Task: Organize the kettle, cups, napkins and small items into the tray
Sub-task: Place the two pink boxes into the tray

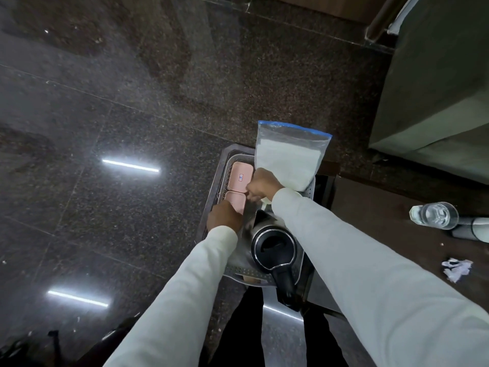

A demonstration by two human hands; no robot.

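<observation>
A perforated metal tray (236, 270) rests on a dark stand below me. In it stands a steel kettle (274, 247) with a black lid and handle, near the front right. Two pink flat boxes (240, 176) lie at the tray's left. A clear zip bag of white napkins (289, 157) leans upright at the tray's far right corner. My left hand (225, 217) rests on the nearer pink box, fingers curled down. My right hand (264, 185) is closed over something small and pale beside the boxes; what it pinches is hidden. A white cup edge (266, 203) peeks out under my right wrist.
To the right a dark counter holds a clear drinking glass (434, 215) lying next to a dark-and-white cylinder (473, 229), and a crumpled paper scrap (456, 268). Polished granite floor (105, 128) spreads left. A grey cabinet (436, 88) stands at the far right.
</observation>
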